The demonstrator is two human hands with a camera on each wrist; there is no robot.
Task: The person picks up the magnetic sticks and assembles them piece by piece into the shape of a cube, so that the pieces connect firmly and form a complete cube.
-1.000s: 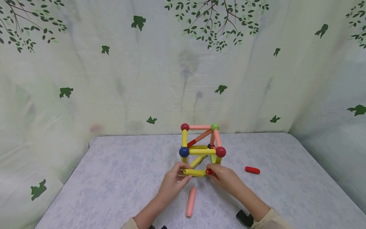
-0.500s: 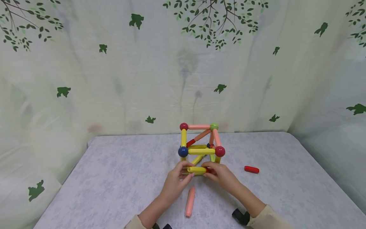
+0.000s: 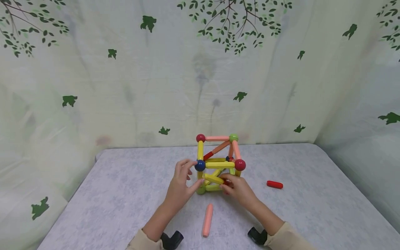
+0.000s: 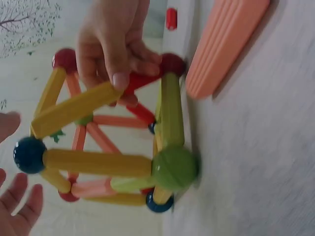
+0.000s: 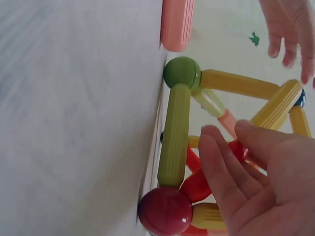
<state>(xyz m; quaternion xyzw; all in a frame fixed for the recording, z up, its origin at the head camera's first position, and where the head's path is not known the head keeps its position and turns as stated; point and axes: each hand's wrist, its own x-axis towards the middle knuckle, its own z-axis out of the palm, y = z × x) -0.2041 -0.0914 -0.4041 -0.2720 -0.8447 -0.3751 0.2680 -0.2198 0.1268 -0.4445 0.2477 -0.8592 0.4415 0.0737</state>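
Note:
A cube-like frame of magnetic sticks and balls stands on the table, its top front bar a yellow stick (image 3: 220, 165). My right hand (image 3: 240, 189) pinches the place where a loose-ended yellow stick (image 4: 78, 108) meets a short red stick (image 4: 145, 81). That red stick runs to the dark red ball (image 4: 173, 65) at the lower front right corner. The yellow stick slants across the front face, its free end close to the blue ball (image 3: 200, 165). My left hand (image 3: 179, 180) is spread beside that ball, holding nothing. The lower left corner is a green ball (image 4: 174, 167).
On the table (image 3: 125, 194), a pink stick (image 3: 207, 220) lies in front of the frame and a short red stick (image 3: 275, 184) to its right. Black wrist cameras sit at both cuffs. A leaf-printed cloth (image 3: 156, 86) hangs behind the table.
My left hand has let go of the yellow stick and risen to beside the blue ball. The stick's left end has tilted upward; my right hand keeps its pinch.

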